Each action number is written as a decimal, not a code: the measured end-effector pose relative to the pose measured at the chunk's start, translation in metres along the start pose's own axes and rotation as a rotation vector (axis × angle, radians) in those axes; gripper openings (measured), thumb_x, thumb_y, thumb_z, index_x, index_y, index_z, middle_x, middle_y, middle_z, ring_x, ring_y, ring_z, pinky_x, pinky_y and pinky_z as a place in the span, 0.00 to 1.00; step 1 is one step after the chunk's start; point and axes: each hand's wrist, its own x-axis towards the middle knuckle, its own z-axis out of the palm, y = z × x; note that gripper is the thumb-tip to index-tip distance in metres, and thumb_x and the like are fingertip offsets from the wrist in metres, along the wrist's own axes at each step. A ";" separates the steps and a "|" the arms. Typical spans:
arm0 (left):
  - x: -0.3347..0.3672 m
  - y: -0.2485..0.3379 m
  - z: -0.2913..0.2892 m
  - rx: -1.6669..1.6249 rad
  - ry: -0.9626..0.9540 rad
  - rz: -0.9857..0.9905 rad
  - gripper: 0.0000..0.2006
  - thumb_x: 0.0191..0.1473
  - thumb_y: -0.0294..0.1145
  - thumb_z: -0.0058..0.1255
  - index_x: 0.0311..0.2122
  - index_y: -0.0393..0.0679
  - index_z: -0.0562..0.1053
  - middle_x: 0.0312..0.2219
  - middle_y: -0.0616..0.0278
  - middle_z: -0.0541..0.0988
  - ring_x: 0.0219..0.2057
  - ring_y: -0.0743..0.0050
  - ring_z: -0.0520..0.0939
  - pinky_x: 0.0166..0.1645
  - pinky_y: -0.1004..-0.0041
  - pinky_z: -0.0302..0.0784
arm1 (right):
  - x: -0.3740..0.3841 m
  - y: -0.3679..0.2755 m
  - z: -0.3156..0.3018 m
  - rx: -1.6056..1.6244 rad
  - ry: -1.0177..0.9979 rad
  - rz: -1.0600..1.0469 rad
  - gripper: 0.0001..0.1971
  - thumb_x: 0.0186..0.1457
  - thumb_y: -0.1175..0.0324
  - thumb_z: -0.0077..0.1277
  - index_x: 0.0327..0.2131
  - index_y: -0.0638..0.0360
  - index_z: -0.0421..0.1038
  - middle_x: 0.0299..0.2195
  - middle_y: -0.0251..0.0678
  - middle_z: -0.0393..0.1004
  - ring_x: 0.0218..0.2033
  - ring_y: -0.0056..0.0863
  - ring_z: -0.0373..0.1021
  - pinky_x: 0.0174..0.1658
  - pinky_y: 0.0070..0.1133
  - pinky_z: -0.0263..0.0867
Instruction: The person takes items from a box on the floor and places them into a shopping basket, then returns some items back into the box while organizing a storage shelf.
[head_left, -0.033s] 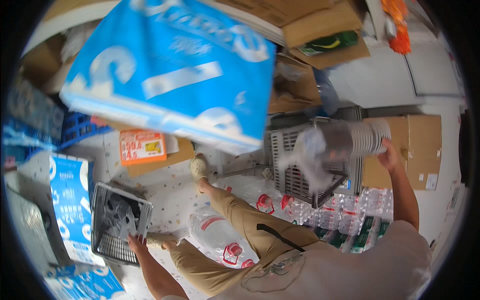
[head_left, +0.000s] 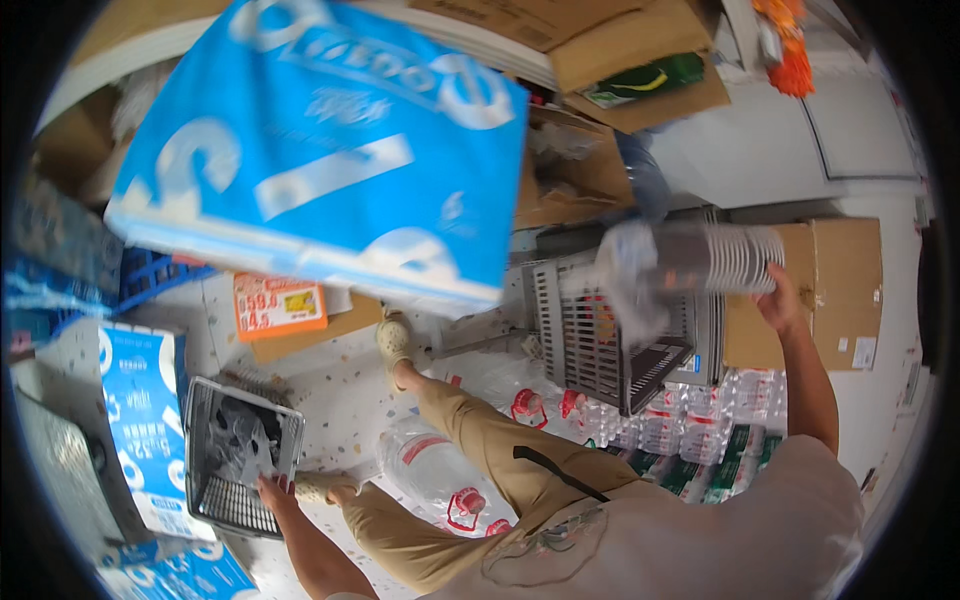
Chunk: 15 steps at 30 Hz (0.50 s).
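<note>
Clearly, right grip (head_left: 781,300) holds cups (head_left: 742,258); floor (head_left: 335,420) flanks gray basket (head_left: 228,503).

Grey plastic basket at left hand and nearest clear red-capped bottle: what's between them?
Between basket and bottle, the head view shows speckled white floor and a worn beige perforated clog.

- Cup stack (head_left: 740,258), right of centre: smooth see-through plastic, and we'd call the ribbed rims a bit shiny.
- Sleeve (head_left: 632,285) at its left end: thin, crinkly clear film, blurry for us.
- Basket (head_left: 232,508), lower left: hard grey plastic, lattice walls, matt-ish; the bag (head_left: 240,440) inside looks like flimsy wrinkled plastic.
- Big blue pack (head_left: 330,150), upper left: looks like smooth plastic wrap to us.
- Carton (head_left: 848,295), right: matt cardboard.
- Bottles (head_left: 440,468), bottom centre: glossy clear plastic.
- Trousers (head_left: 475,425): matt cloth.
</note>
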 end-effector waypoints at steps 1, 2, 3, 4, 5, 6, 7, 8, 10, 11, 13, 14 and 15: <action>-0.012 0.006 0.011 0.013 -0.002 0.044 0.20 0.56 0.53 0.42 0.45 0.49 0.69 0.36 0.64 0.76 0.38 0.65 0.76 0.37 0.60 0.71 | 0.008 -0.007 0.010 0.062 0.039 -0.067 0.18 0.54 0.59 0.51 0.47 0.55 0.67 0.47 0.32 0.69 0.47 0.27 0.67 0.47 0.29 0.67; -0.007 0.009 0.013 0.025 -0.021 0.044 0.20 0.56 0.54 0.41 0.43 0.48 0.69 0.34 0.64 0.76 0.37 0.66 0.76 0.37 0.61 0.71 | 0.017 0.003 0.011 0.062 0.124 -0.107 0.20 0.53 0.58 0.52 0.47 0.54 0.67 0.47 0.32 0.69 0.47 0.26 0.67 0.45 0.29 0.67; -0.005 0.013 0.019 0.038 -0.033 0.026 0.21 0.56 0.55 0.41 0.41 0.47 0.70 0.33 0.64 0.76 0.37 0.67 0.76 0.37 0.61 0.70 | 0.035 -0.001 0.016 0.045 0.204 -0.138 0.21 0.52 0.56 0.52 0.47 0.54 0.67 0.46 0.31 0.70 0.46 0.25 0.67 0.43 0.30 0.67; -0.005 0.018 0.025 0.045 -0.052 0.032 0.21 0.56 0.55 0.40 0.40 0.46 0.71 0.31 0.64 0.76 0.36 0.67 0.76 0.38 0.61 0.70 | 0.059 -0.013 0.037 -0.062 0.261 -0.164 0.25 0.51 0.54 0.54 0.49 0.54 0.65 0.46 0.31 0.69 0.47 0.26 0.66 0.44 0.30 0.66; -0.002 0.020 0.026 0.036 -0.063 0.029 0.22 0.56 0.55 0.39 0.38 0.45 0.71 0.30 0.63 0.75 0.36 0.67 0.76 0.38 0.62 0.70 | 0.077 -0.027 0.064 -0.178 0.298 -0.196 0.28 0.49 0.52 0.55 0.51 0.54 0.63 0.47 0.32 0.69 0.48 0.26 0.65 0.44 0.29 0.64; 0.003 0.014 0.021 0.016 -0.062 0.007 0.23 0.56 0.56 0.39 0.37 0.44 0.71 0.29 0.63 0.75 0.35 0.67 0.75 0.38 0.62 0.69 | 0.084 -0.047 0.091 -0.289 0.308 -0.212 0.31 0.48 0.51 0.56 0.52 0.53 0.61 0.48 0.32 0.68 0.49 0.27 0.63 0.45 0.30 0.63; 0.026 0.012 0.014 0.040 -0.137 -0.027 0.23 0.57 0.55 0.37 0.37 0.42 0.72 0.29 0.61 0.76 0.37 0.67 0.76 0.38 0.62 0.69 | 0.102 -0.054 0.116 -0.386 0.294 -0.212 0.33 0.47 0.50 0.56 0.54 0.53 0.59 0.49 0.32 0.67 0.50 0.27 0.62 0.47 0.30 0.62; -0.004 0.008 0.027 0.038 -0.175 0.071 0.22 0.58 0.54 0.37 0.42 0.45 0.71 0.33 0.60 0.77 0.38 0.66 0.76 0.37 0.63 0.70 | 0.128 -0.038 0.132 -0.489 0.270 -0.185 0.35 0.46 0.48 0.57 0.55 0.52 0.57 0.49 0.32 0.66 0.51 0.28 0.61 0.48 0.31 0.60; 0.021 0.012 0.003 -0.197 -0.215 0.140 0.19 0.56 0.50 0.44 0.49 0.53 0.66 0.37 0.61 0.76 0.36 0.63 0.77 0.35 0.64 0.71 | 0.189 0.020 0.147 -0.510 0.104 -0.036 0.43 0.45 0.44 0.57 0.62 0.40 0.48 0.57 0.36 0.59 0.58 0.35 0.54 0.55 0.36 0.53; 0.010 0.012 0.013 -0.138 -0.257 0.188 0.17 0.55 0.47 0.48 0.47 0.54 0.67 0.35 0.63 0.76 0.32 0.65 0.78 0.30 0.67 0.71 | 0.211 0.036 0.141 -0.594 0.053 0.038 0.46 0.46 0.41 0.54 0.64 0.38 0.41 0.60 0.37 0.55 0.61 0.37 0.51 0.56 0.38 0.52; -0.020 0.020 0.025 -0.091 -0.113 0.269 0.16 0.54 0.47 0.49 0.44 0.52 0.69 0.35 0.66 0.75 0.28 0.70 0.78 0.27 0.68 0.71 | 0.218 0.047 0.182 -0.835 0.054 0.079 0.46 0.48 0.39 0.52 0.65 0.40 0.40 0.60 0.39 0.54 0.60 0.36 0.52 0.57 0.38 0.51; -0.028 0.017 0.025 -0.127 -0.054 0.303 0.14 0.54 0.46 0.49 0.43 0.52 0.70 0.35 0.67 0.75 0.28 0.71 0.77 0.28 0.70 0.71 | 0.214 0.048 0.195 -0.903 0.047 0.009 0.43 0.50 0.41 0.51 0.65 0.41 0.42 0.59 0.41 0.55 0.59 0.36 0.53 0.57 0.36 0.51; -0.035 0.013 0.029 -0.159 -0.012 0.336 0.13 0.55 0.44 0.49 0.42 0.51 0.71 0.36 0.68 0.76 0.29 0.73 0.77 0.28 0.72 0.71 | 0.217 0.050 0.187 -0.925 0.031 -0.101 0.38 0.54 0.45 0.49 0.64 0.43 0.45 0.58 0.42 0.57 0.58 0.34 0.55 0.57 0.32 0.52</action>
